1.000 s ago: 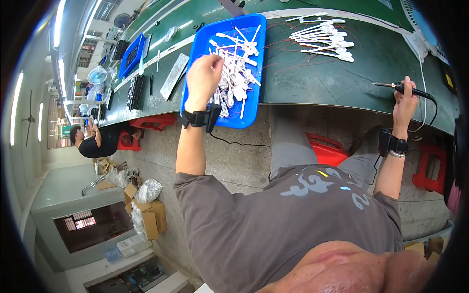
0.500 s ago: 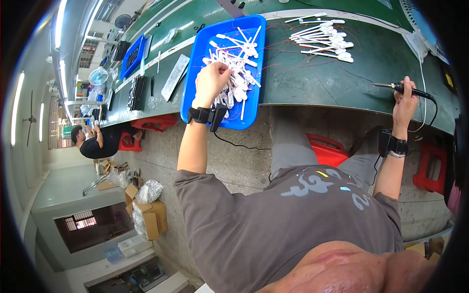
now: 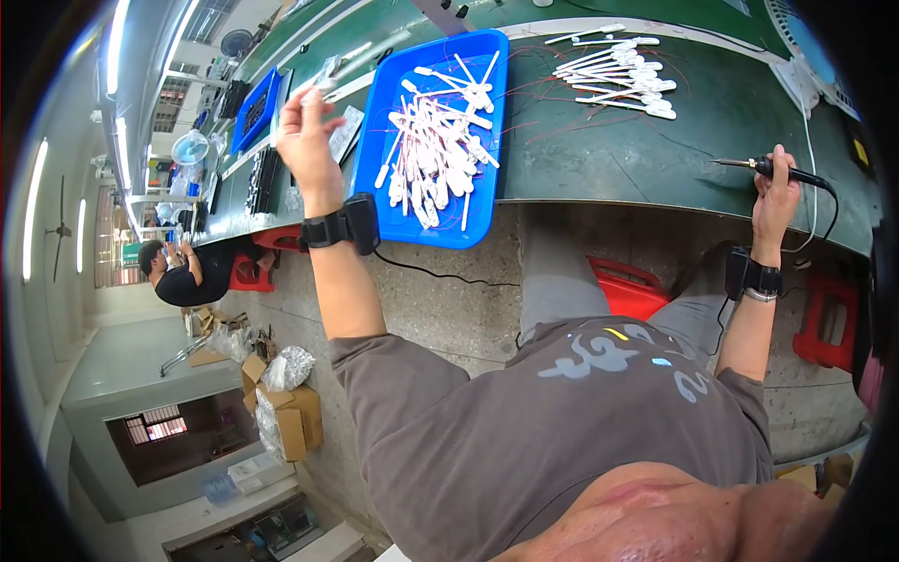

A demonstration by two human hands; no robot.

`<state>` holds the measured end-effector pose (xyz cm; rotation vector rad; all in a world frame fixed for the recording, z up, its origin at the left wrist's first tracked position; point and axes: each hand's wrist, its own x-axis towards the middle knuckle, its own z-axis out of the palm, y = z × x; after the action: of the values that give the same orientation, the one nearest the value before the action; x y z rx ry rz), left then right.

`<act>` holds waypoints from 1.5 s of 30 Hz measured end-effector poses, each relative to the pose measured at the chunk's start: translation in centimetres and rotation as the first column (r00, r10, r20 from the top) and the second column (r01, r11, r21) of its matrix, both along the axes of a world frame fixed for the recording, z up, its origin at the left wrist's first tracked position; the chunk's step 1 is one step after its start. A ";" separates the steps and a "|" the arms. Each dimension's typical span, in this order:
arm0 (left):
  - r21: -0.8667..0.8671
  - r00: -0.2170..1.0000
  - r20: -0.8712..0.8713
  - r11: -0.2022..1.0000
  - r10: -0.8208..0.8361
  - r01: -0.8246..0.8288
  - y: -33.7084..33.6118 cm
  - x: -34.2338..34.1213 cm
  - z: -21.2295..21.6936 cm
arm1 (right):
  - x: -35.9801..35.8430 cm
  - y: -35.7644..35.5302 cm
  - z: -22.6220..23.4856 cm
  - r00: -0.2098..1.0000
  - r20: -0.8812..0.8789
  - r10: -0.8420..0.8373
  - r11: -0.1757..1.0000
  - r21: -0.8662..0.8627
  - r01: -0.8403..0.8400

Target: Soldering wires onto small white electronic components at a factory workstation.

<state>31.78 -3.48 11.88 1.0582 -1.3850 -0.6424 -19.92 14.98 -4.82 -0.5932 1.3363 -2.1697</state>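
Observation:
My left hand [image 3: 309, 140] is raised beyond the left side of a blue tray [image 3: 372, 103], fingers apart, and I see nothing held in it. Close to its fingertips lies a small crumpled clear plastic bag [image 3: 329, 69]. Heaped in the tray are many white stick-like plastic parts [image 3: 438, 155] with thin red wires. My right hand [image 3: 774, 201] grips a soldering iron [image 3: 782, 172] at the right of the bench, its metal tip pointing left. More white stick parts [image 3: 623, 75] lie in a row between the tray and the iron.
The green workbench [image 3: 581, 169] runs across the view. Left of the tray lie a grey flat plate [image 3: 346, 134], black parts [image 3: 262, 178] and another blue tray [image 3: 255, 110]. A fan [image 3: 815, 56] stands far right. A co-worker [image 3: 192, 272] sits at left. Red stools [image 3: 626, 286] stand below.
My left hand has left the heap in the tray and moved left, past the tray's rim, its fingers opening. My right hand and the soldering iron stay in place.

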 end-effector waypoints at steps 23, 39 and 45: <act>0.334 0.550 0.458 0.709 -0.698 0.621 2.2 -21.5 -0.6 | 0.4 -0.4 0.0 1.000 0.004 0.006 1.000 -0.030 -0.005; 0.056 0.560 0.674 0.789 -0.483 0.612 9.8 -30.9 -13.9 | 0.4 0.2 0.4 1.000 -0.022 0.017 0.996 -0.085 -0.019; -0.062 0.622 0.671 0.806 -0.403 0.589 10.3 -30.4 -15.5 | 0.5 0.1 0.1 0.988 -0.155 -0.002 1.000 0.010 0.004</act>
<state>1.41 6.78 -3.59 0.6526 -2.3566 -0.4682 -19.47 15.10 -4.69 -0.7702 1.4279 -2.1549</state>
